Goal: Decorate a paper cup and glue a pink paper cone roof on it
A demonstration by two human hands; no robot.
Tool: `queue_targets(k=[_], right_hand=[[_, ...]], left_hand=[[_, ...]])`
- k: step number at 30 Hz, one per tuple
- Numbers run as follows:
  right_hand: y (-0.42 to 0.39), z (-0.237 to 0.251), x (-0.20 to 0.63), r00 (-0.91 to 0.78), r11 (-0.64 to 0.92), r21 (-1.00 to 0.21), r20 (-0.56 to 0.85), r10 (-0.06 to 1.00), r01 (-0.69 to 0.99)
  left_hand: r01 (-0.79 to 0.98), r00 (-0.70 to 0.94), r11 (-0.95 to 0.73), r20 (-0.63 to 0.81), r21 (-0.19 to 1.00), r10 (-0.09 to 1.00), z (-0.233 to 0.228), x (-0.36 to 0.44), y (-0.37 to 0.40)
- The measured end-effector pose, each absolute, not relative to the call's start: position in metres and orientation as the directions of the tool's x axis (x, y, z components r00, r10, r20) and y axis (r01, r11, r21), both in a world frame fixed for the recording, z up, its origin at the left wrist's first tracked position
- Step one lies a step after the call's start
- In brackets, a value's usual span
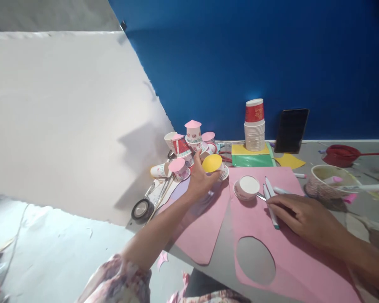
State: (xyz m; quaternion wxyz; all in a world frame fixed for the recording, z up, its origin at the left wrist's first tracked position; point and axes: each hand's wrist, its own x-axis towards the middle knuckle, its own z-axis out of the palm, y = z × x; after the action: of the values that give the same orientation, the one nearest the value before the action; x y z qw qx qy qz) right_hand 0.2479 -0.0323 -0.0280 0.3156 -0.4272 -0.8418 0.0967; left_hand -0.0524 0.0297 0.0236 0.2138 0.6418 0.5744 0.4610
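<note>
My left hand [202, 179] has its thumb and fingers around a small paper cup [224, 173] with a yellow paper disc [212, 163] on top. Just left of it stand more cups with pink paper tops, including a short one with a flat pink top [177, 165]. My right hand [298, 216] rests over the pink sheet [252, 225], fingers closed on a white marker [270, 206]. A second white marker lies against that one, and a grey metal tip pokes out beside them. An upside-down paper cup [249, 186] stands on the sheet between my hands.
Behind are a stack of paper cups [254, 132] on yellow and green paper, and a phone [292, 130] leaning on the blue wall. A tub [330, 181] and red-handled item [341, 155] sit right. A tape roll [142, 210] lies at the left edge.
</note>
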Motion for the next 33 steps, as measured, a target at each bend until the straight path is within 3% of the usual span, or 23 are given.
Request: queue_targets(k=[2,5,11,18,25,28,33], right_hand=[[-0.031,-0.031,0.249,-0.428,0.61,-0.442,0.447,0.786,0.658],[-0.031,-0.033,0.249,-0.419,0.597,-0.452,0.436,0.796,0.663],[-0.031,-0.035,0.247,-0.407,0.539,-0.472,0.359,0.84,0.697],[-0.028,-0.039,0.25,-0.409,0.55,-0.456,0.375,0.832,0.699],[-0.032,-0.035,0.248,-0.426,0.519,-0.489,0.298,0.855,0.701],[-0.033,-0.031,0.244,-0.42,0.496,-0.516,0.267,0.868,0.698],[-0.032,-0.026,0.246,-0.404,0.535,-0.49,0.354,0.843,0.688]], left_hand=[[0.571,-0.113,-0.296,0.43,0.766,0.896,0.042,-0.07,0.021],[0.628,-0.282,-0.288,0.556,0.723,0.782,0.074,-0.114,0.017],[0.617,-0.547,-0.077,0.496,0.784,0.674,0.124,-0.201,0.055],[0.706,-0.484,-0.033,0.517,0.707,0.706,0.142,-0.216,0.114],[0.734,-0.456,0.007,0.486,0.679,0.746,0.101,-0.226,0.088],[0.729,-0.471,-0.015,0.517,0.685,0.715,0.099,-0.228,0.077],[0.781,-0.385,-0.034,0.524,0.623,0.76,0.108,-0.234,0.078]])
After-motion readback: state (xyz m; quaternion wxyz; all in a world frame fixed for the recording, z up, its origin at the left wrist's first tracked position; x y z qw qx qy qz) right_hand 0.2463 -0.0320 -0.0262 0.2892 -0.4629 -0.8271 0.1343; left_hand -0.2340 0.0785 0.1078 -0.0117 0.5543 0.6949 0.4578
